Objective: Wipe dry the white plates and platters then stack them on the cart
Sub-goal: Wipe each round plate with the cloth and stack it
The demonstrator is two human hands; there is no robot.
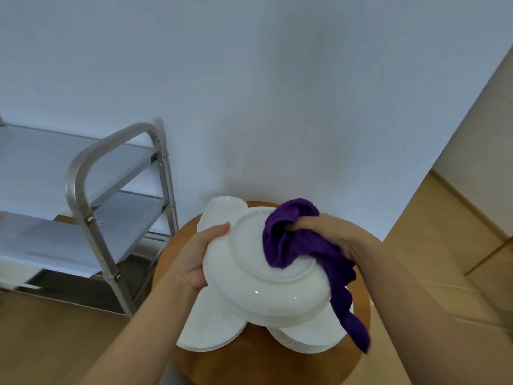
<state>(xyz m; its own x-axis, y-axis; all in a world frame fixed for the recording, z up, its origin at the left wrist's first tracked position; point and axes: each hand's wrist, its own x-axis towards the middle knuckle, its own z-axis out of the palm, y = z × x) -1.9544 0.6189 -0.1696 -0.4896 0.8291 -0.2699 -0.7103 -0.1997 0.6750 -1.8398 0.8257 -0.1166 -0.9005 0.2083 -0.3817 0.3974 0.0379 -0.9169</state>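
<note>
The stainless steel cart (83, 195) stands at far left against the white wall (277, 93), its shelves showing no plates in the part that is in view. To its right, nearer the viewer, is a round wooden table (258, 362) carrying three lots of white ware: a stack of plates (211, 326) at near left, another stack (308, 336) at near right, and a platter (222, 211) at the far edge, partly hidden.

Above these, held off the table, is the white plate (261, 273) being dried, turned underside up and tilted toward the viewer so its foot ring shows. It looks like glazed ceramic: stiff, fairly weighty for its size, smooth and likely slick while damp, and it would chip or break if dropped onto the stacks below. The rim is the sensible place to hold it, with fingers under and thumb over the edge, leaving the base free for wiping.

The purple cloth (302, 245) is soft and bunched, draped over the right side of the plate with a tail hanging down past the rim.

The left hand (198, 257) grips the plate's left rim, thumb lying over the edge and fingers curled beneath, out of sight. The right hand (330, 234) has its fingers closed round a wad of the cloth, pressing it onto the plate's underside near the foot ring.
</note>
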